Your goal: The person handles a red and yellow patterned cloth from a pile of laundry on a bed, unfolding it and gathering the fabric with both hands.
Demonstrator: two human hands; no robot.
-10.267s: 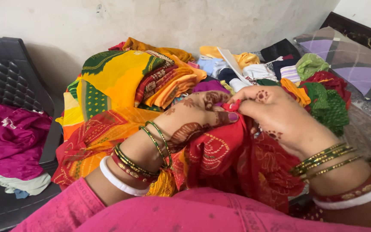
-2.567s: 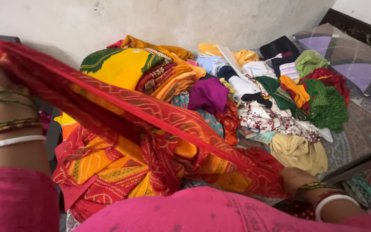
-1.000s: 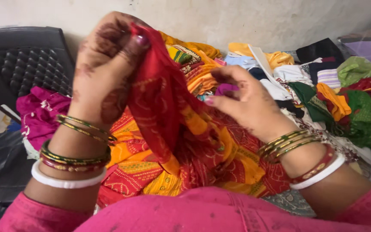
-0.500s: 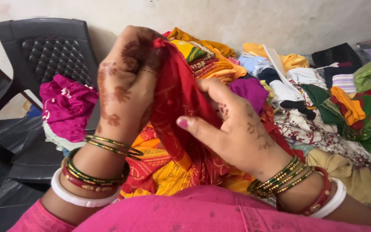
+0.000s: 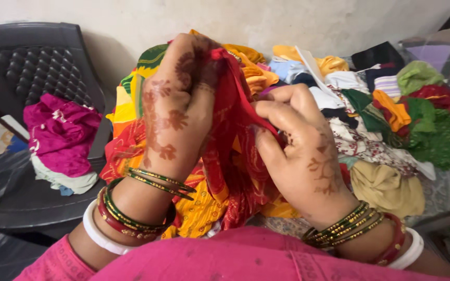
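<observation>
From the head view, both hands are raised over the lap; the left hand (image 5: pixel 175 104) is clenched on the top edge of a red and yellow printed cloth (image 5: pixel 233 161), lifting it; the right hand (image 5: pixel 300 151) pinches the same cloth just beside it, fingers curled into the fold; the cloth hangs between them down to the pink garment (image 5: pixel 246 257); behind lies a heap of mixed clothes (image 5: pixel 386 119) on a bed; to the left a dark plastic chair (image 5: pixel 32 67) carries a magenta bundle (image 5: pixel 61 132).

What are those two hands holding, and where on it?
Both hold a red patterned cloth: the left hand pinches its top edge, the right hand grips the edge just below.
</observation>
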